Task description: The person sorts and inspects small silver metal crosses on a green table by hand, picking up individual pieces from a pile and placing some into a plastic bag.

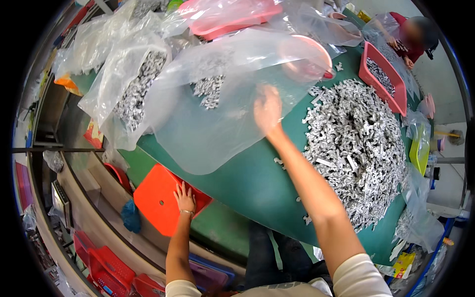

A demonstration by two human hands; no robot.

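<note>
My left hand (pixel 185 200) lies with its fingers spread on the seat of a red stool (pixel 157 198) beside the table. Over the green tabletop, my right hand (pixel 268 110) reaches in behind a large clear plastic bag (pixel 198 143), its outline hazy through the film. Those fingers are smeared, and whether they hold anything does not show. Some small silver metal pieces (pixel 210 91) show through the same bag. A big heap of such pieces (pixel 354 153) is spread beside my right forearm.
Beyond the heap, a pink basket (pixel 383 81) holds more pieces, near a person in a dark red top (pixel 403 37). A pink tub (pixel 316 52) stands behind the bag. More filled plastic bags (pixel 133 89) crowd the left, with red baskets (pixel 106 265) low down.
</note>
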